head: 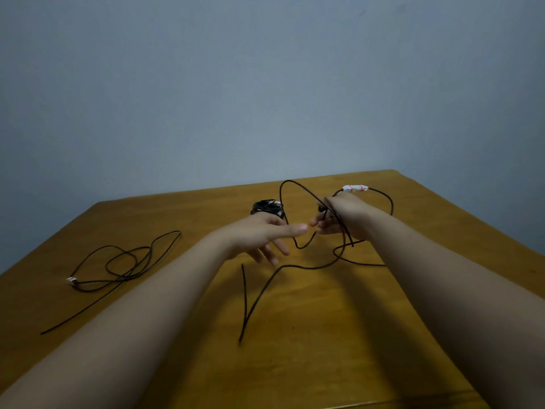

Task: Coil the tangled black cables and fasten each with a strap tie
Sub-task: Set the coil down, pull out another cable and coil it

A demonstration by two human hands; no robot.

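A long black cable sprawls across the middle of the wooden table. My right hand grips a raised loop of it above the table, fingers curled round the strands. The cable's white connector with red bands sticks out just behind that hand. My left hand hovers beside it with fingers spread and straight, its index tip close to the right fingers, holding nothing. A second black cable lies loose and tangled at the left, with a small white plug. A coiled black bundle sits behind my left hand.
The table's far edge runs just behind the coiled bundle, against a plain blue-grey wall. The table's right edge slopes down past my right forearm. Bare wood lies between the two cables and near the front.
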